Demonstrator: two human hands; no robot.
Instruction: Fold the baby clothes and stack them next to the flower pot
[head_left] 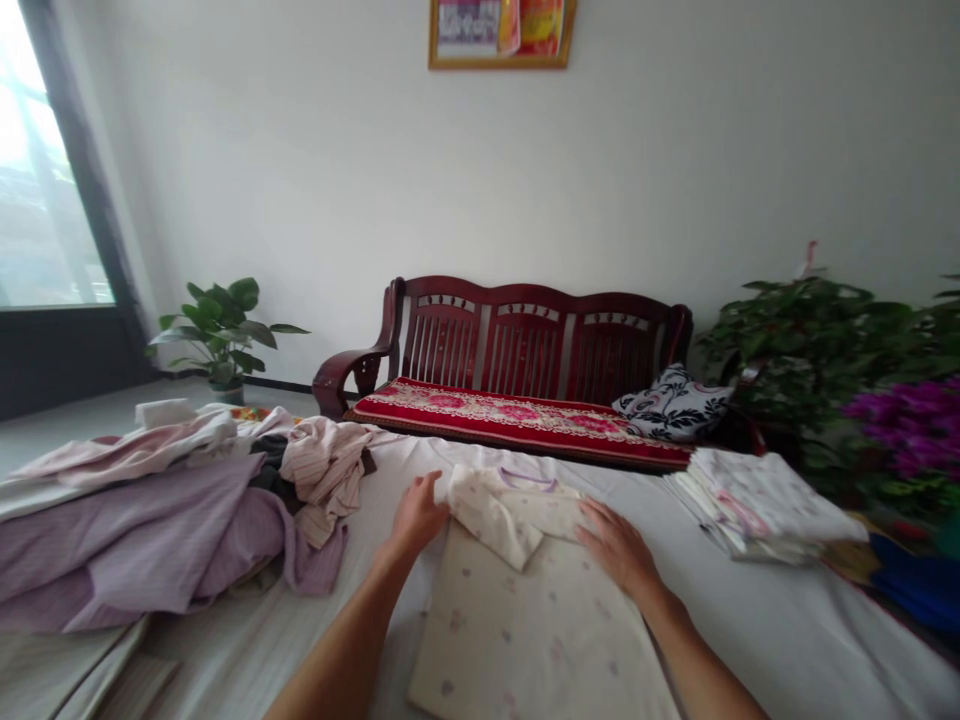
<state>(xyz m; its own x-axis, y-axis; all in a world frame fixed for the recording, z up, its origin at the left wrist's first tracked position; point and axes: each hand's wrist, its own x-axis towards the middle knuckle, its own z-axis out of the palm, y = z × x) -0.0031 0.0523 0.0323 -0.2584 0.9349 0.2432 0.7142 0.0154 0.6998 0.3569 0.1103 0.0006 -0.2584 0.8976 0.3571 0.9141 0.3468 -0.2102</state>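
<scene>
A cream long-sleeved shirt [540, 620] with a small scattered print and a purple-trimmed neckline lies spread out in front of me. Its left sleeve [499, 520] is folded inward across the chest, and the right one also appears turned in. My left hand [421, 512] is beside the shirt's left shoulder, fingers loosely bent and apart, with no cloth visibly gripped. On the opposite shoulder my right hand [616, 545] rests with its fingers stretched out over the fabric.
A heap of loose clothes [172, 530], lilac, pink and striped, covers the left of the white-sheeted surface [757, 640]. To the right stands a stack of folded clothes [765, 505]. Beyond are a wooden bench [525, 340], a patterned cushion [675, 403] and potted plants [225, 330].
</scene>
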